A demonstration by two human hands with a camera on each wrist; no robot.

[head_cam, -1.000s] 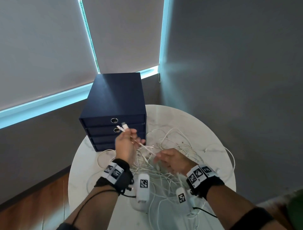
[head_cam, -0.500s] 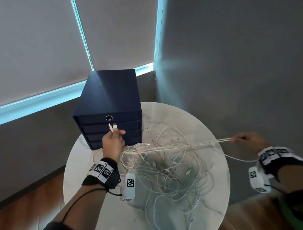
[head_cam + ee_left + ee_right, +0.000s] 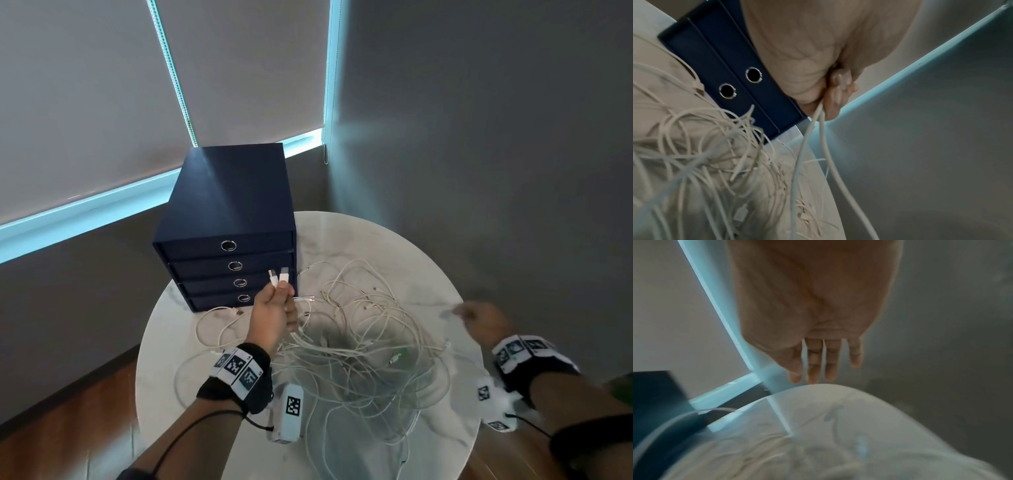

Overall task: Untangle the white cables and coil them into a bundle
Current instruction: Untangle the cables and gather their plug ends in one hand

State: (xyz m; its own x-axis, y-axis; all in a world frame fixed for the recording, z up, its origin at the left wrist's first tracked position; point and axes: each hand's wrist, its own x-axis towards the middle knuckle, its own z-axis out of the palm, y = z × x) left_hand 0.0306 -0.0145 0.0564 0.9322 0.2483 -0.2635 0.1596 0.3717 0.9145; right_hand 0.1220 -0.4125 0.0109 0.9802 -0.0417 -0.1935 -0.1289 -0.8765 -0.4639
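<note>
Since the frame before, the right hand (image 3: 481, 322) has let go of the strand it was pulling and swung back over the tabletop (image 3: 394, 240), fingers (image 3: 831, 360) straight, holding nothing. The left hand (image 3: 274, 317) grips two plug ends (image 3: 279, 277) in front of the drawers (image 3: 227, 260). The cables (image 3: 359, 342) lie tangled mid-tabletop.

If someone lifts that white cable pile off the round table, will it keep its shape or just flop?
Probably flop: the white cables lie in loose, thin loops, and the two strands below the left hand hang slack. It likely rises as one clump, since the loops cross each other. It looks light, so it should drag easily across the smooth table.
</note>
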